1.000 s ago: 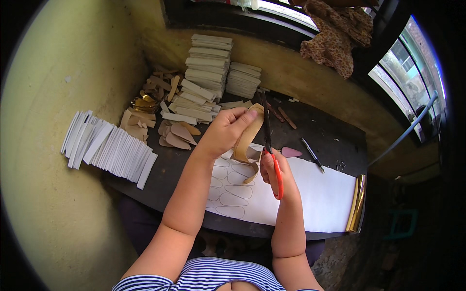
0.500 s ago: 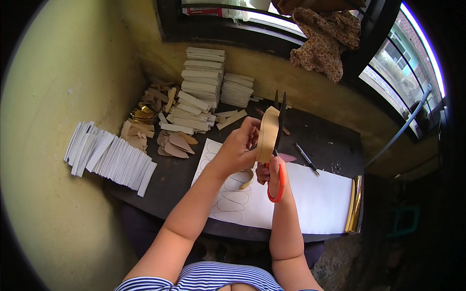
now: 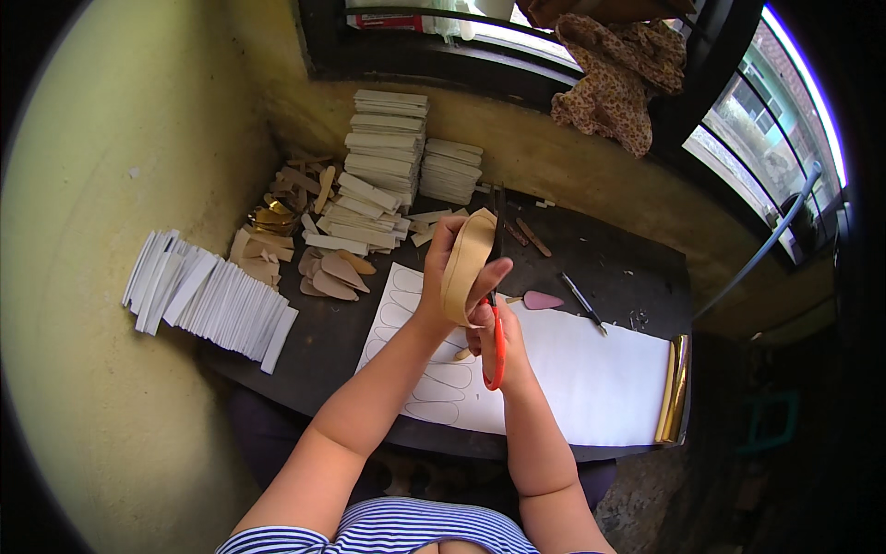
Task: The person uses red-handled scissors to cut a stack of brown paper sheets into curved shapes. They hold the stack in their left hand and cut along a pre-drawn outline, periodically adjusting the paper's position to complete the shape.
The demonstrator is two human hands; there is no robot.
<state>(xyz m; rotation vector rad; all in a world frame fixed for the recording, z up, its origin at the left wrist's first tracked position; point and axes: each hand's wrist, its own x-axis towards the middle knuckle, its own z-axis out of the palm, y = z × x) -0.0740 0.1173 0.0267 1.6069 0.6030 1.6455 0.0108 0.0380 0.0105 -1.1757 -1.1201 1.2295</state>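
My left hand (image 3: 435,282) is wrapped round a curved tan strip (image 3: 467,261), its thumb sticking out past the strip's right edge. My right hand (image 3: 508,349) grips a pair of scissors (image 3: 499,343) by the orange handles. Their dark blades point away from me, right along the strip's edge; whether they bite into it is unclear. Beneath both hands lies a white sheet (image 3: 591,379) with several rounded outlines drawn on its left part. A pink teardrop-shaped piece (image 3: 543,300) rests at the sheet's far edge, beside my right hand.
Stacks of pale strips (image 3: 383,148) stand against the wall, with a long row of white strips (image 3: 226,305) at the left. Tan teardrop pieces (image 3: 332,275) lie in a pile. A pen (image 3: 583,303) and a gold roll (image 3: 676,388) are on the right.
Both hands have shifted left with the strip and scissors. My left hand has moved round behind the strip, and the scissor blades look closer together. More of the pink piece shows.
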